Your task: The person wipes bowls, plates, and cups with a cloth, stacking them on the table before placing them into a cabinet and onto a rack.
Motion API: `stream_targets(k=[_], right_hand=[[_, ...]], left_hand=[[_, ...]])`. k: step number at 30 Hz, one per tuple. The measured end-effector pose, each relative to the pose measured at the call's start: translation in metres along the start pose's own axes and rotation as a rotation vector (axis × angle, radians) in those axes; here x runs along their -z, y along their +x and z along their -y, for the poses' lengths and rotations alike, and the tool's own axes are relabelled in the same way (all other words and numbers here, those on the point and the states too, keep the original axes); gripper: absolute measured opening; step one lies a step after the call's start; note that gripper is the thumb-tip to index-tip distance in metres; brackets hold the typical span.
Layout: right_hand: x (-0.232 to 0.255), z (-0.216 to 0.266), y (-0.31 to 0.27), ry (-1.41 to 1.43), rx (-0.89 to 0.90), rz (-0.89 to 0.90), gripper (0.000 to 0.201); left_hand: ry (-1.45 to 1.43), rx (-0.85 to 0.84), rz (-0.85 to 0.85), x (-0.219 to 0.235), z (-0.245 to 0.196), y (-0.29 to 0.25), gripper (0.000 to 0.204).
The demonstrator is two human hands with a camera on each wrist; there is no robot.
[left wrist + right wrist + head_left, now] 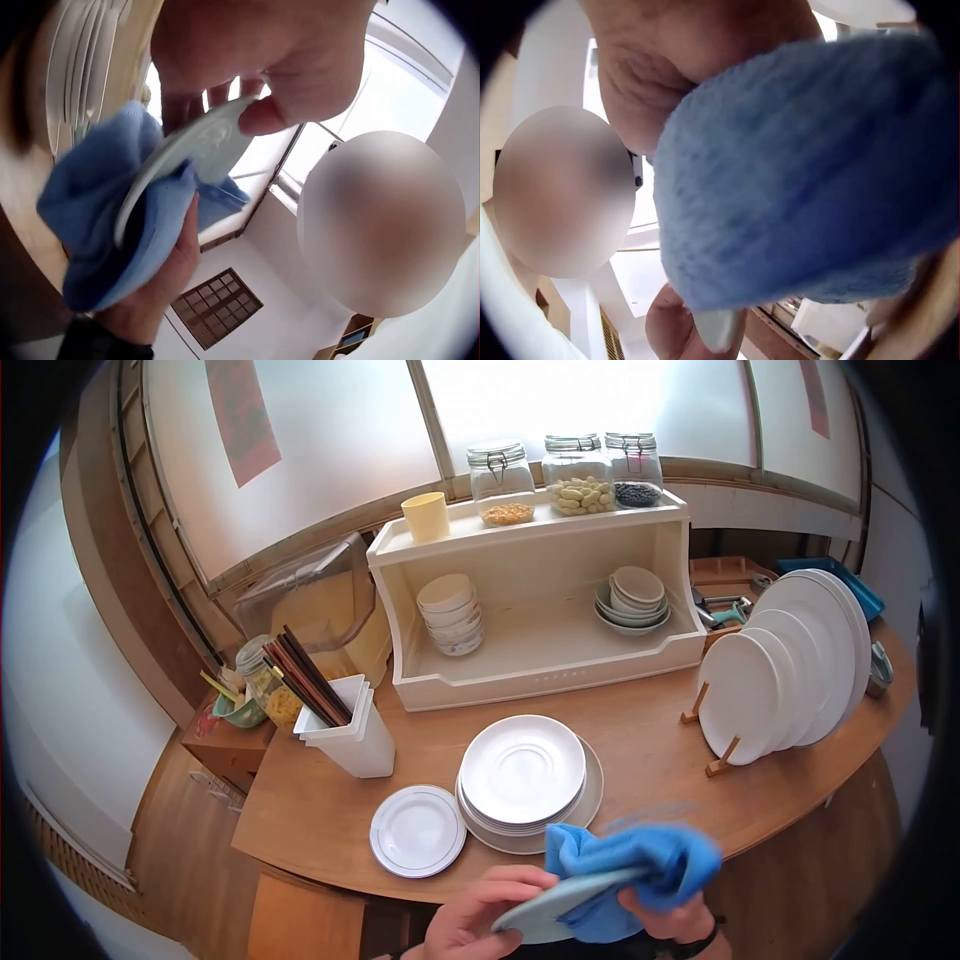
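A pale green plate is held tilted above the table's front edge. The left hand pinches its left rim; in the left wrist view the thumb of that hand lies on the plate's face. A blue cloth wraps the plate's other side, gripped by the right hand. The cloth covers most of the right wrist view, hiding the right fingers, and the plate's edge shows below it.
Stacked white plates and a small plate lie just beyond the hands. A chopstick holder stands left, racked plates right. Behind is a cream shelf with bowls, jars and a yellow cup.
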State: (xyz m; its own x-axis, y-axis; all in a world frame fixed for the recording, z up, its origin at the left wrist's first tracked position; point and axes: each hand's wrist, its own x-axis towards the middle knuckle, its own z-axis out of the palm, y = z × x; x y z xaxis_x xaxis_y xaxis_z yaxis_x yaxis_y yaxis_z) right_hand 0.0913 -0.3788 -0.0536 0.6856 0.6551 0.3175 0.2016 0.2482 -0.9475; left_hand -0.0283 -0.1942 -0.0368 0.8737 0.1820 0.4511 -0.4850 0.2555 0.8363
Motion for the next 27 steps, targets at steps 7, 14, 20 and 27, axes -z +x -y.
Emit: stream_targets(k=[7,14,20,27], right_hand=[[-0.018,0.023,0.007,-0.188,0.129,0.091,0.051],[-0.006,-0.001,-0.008,-0.025,0.084,-0.056,0.051],[-0.005,-0.019,-0.026,0.080,0.077,-0.201,0.052],[-0.043,-0.033,-0.018,0.239,0.033,-0.351,0.053]], left_hand=[[0.225,-0.085,0.175,-0.003,0.006,0.000,0.038],[0.150,-0.182,0.020,-0.008,0.001,-0.016,0.038],[0.190,-0.208,0.119,-0.006,0.008,-0.006,0.037],[0.063,-0.321,0.224,-0.017,0.027,-0.002,0.035]])
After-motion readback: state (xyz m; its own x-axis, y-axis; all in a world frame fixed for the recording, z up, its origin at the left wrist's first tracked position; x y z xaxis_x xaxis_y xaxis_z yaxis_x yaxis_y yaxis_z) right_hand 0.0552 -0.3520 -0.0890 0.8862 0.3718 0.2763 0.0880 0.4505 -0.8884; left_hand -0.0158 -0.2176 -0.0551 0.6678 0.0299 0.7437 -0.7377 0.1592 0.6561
